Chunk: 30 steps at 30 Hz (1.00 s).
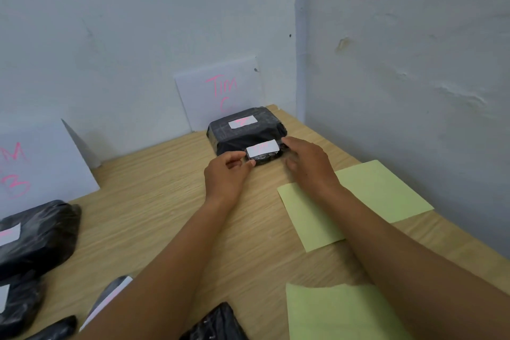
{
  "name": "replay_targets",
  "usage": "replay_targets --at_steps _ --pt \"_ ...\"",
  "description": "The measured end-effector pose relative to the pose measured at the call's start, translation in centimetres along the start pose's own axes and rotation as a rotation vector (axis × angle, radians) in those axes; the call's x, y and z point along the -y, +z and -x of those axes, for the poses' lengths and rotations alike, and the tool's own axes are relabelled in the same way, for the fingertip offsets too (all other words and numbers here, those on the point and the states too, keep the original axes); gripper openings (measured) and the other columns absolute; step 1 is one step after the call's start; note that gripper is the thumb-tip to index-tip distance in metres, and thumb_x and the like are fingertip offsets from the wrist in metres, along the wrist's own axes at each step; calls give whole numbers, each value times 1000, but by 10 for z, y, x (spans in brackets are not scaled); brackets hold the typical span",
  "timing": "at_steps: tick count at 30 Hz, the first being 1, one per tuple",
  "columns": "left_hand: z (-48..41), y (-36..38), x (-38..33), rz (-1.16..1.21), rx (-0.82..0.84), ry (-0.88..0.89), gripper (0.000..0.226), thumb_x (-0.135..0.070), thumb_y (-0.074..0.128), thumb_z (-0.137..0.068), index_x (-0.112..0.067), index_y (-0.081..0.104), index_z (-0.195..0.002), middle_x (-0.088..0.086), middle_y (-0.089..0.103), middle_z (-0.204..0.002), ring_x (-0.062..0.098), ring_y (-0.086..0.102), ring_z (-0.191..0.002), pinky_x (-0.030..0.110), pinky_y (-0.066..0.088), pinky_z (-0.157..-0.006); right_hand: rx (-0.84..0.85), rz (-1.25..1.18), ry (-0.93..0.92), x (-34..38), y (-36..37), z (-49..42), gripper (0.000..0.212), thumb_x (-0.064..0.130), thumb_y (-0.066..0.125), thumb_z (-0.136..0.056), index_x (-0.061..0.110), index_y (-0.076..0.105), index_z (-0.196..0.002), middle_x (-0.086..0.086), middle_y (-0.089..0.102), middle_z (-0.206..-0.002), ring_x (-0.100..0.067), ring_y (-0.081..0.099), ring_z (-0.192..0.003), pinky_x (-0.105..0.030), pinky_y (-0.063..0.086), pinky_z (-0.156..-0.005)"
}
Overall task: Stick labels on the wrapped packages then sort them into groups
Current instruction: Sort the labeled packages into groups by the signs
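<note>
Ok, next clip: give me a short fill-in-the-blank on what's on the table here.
1. The left hand and right hand hold the small package, whose label is ___.
2. The larger package behind it stands before a sign with ___ writing.
3. The paper sheet nearest the right hand is ___.
Missing: white; pink; green.

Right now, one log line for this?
left hand: grips small package | right hand: grips it | spot: near large package, Tim sign
</note>
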State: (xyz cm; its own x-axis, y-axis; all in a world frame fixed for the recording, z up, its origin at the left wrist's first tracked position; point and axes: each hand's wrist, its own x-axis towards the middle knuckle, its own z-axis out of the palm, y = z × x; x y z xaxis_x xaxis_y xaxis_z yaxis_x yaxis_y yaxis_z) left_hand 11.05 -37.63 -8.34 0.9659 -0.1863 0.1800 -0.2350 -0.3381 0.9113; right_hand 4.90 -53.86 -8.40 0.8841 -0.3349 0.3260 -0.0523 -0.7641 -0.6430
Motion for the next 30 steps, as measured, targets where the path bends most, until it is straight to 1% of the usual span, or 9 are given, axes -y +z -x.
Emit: replay_targets --at_steps 5,10,12,14,17,21,24,26,30 --pt "26 4 -11 -28 34 31 19 -21 73 -81 -19 71 -100 -6 65 -105 7 59 -98 16 42 -85 -11 -6 -26 -3 -20 22 40 7 52 -93 15 55 -132 -1 54 -137 -18 50 -125 -28 36 -105" --pt "50 20 -24 -180 94 108 22 -26 71 -83 -20 71 -103 -7 62 -111 6 53 -103 18 37 -91 -14 234 83 -26 -60 41 35 21 51 -96 19 55 -130 -2 54 -135 -26 46 -124 -35 34 -101" --pt "58 29 -26 -245 170 123 32 -31 73 -81 -18 70 -109 -4 62 -116 13 52 -113 21 37 -97 -32 362 158 -37 -80 53 36 26 51 -96 17 54 -131 -6 52 -135 -30 44 -123 -38 34 -100" --pt "65 35 -26 -374 234 133 47 -41 73 -79 -17 65 -119 -1 57 -124 19 44 -122 28 34 -103 -38 465 286 -45 -95 63 41 34 49 -96 14 50 -131 -10 51 -134 -33 43 -122 -41 35 -98" --pt "72 39 -28 -490 267 131 60 -47 68 -80 -13 57 -128 1 48 -131 22 34 -126 29 28 -105 15 562 490 -52 -109 77 47 46 42 -96 7 50 -121 -14 53 -127 -34 45 -119 -40 36 -94" --pt "73 39 -36 -487 261 102 51 -44 69 -81 -19 60 -125 1 51 -130 24 35 -126 31 30 -102 39 421 606 -53 -117 88 44 49 47 -93 9 56 -111 -12 59 -118 -33 54 -110 -37 42 -85" --pt "71 41 -39 -453 245 68 38 -38 72 -80 -20 68 -113 0 60 -122 27 42 -122 34 36 -98 -47 416 548 -51 -119 92 35 40 53 -93 12 59 -113 -9 61 -115 -32 55 -108 -38 44 -87" --pt "70 40 -38 -383 238 33 30 -37 71 -81 -21 70 -107 -1 66 -113 27 50 -116 38 43 -98 -125 365 501 -49 -120 96 24 33 54 -93 14 61 -106 -8 64 -111 -31 56 -106 -41 45 -89" --pt "74 29 -40 -245 251 -30 23 -40 69 -82 -28 71 -101 -8 70 -103 18 62 -100 46 46 -96 -224 171 497 -42 -121 106 15 29 56 -92 16 62 -97 -3 65 -100 -27 59 -96 -35 46 -79"
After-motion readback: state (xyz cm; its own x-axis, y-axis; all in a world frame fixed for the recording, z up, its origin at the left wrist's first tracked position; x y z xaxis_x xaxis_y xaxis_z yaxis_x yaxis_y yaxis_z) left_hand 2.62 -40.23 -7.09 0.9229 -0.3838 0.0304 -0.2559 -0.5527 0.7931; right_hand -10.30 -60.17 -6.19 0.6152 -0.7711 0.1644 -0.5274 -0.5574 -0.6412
